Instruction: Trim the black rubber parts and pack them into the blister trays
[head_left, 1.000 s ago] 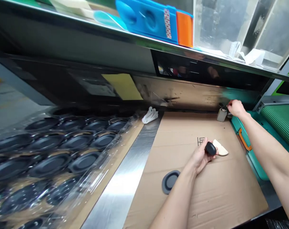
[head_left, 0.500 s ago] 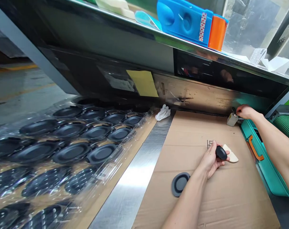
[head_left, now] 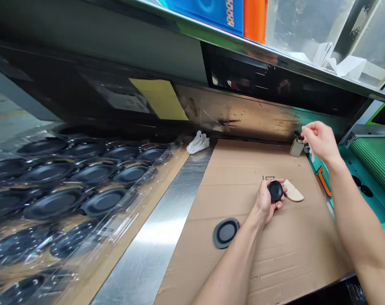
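Observation:
My left hand (head_left: 265,202) holds a small black round plastic part (head_left: 275,190), its dished face turned up. Right beside those fingertips, a cream half-round pad (head_left: 293,192) lies on the cardboard (head_left: 275,250). My right hand (head_left: 321,140) is raised at the back right, its fingers pinched on a thin white strip (head_left: 312,153), perhaps cloth, that hangs below them. Close to that hand stands a small pale bottle (head_left: 297,147) with a dark top. Near my left forearm rests a grey-black oval part (head_left: 226,232) with a sunken middle.
Clear plastic trays (head_left: 125,228) of black oval parts fill the left side. A metal strip (head_left: 160,228) borders the cardboard, with a crumpled white cloth (head_left: 198,142) at its far end. Overhead runs a shelf edge (head_left: 186,36). At right are a teal bin (head_left: 351,159) and a green belt (head_left: 377,156).
The view has swung right and down. My right hand has lifted from beside the bottle, and a white strip now shows in its fingers. My left hand has tilted the black part more toward me.

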`<state>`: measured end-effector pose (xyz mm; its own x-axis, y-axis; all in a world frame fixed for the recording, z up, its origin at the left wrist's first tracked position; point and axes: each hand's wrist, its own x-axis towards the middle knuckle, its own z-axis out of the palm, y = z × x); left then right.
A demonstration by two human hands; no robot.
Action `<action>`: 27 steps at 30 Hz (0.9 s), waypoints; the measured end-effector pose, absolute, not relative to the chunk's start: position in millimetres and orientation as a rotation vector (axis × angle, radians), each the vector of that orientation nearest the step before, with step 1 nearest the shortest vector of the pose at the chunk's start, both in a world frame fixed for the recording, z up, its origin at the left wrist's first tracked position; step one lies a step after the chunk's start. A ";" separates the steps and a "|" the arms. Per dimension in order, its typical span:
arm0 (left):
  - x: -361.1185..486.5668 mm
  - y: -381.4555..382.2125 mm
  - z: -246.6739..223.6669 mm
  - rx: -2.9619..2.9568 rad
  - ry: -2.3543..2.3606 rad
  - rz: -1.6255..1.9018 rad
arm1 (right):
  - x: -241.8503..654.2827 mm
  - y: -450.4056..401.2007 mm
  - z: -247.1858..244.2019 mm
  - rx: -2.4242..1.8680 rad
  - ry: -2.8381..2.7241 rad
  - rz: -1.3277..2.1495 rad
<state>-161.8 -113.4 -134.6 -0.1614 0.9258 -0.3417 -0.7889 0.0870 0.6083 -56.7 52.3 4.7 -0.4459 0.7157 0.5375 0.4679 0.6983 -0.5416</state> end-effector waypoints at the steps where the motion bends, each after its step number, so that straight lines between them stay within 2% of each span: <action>1: -161.2 -113.3 -135.3 0.225 0.838 1.530 | -51.5 32.9 -10.0 -0.852 -2.127 0.476; 5: -159.8 -111.5 -139.1 0.268 0.824 1.452 | -27.9 -26.7 -70.7 -0.832 -2.313 0.533; 9: -154.6 -109.5 -141.6 0.349 0.959 1.405 | -19.6 -47.6 -101.8 -0.795 -2.513 0.458; 19: -147.3 -106.4 -162.0 0.722 1.329 1.330 | -28.8 -50.4 -113.5 -0.954 -2.759 -0.010; 27: -142.7 -106.5 -161.9 0.751 1.459 1.311 | -28.0 -44.7 -117.3 -0.858 -2.800 -0.074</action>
<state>-142.7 -106.5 -161.9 -0.3127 0.9126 -0.2633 -0.1650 0.2208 0.9612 -28.0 -44.7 -117.3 -0.8078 0.5483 0.2162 0.5589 0.8291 -0.0143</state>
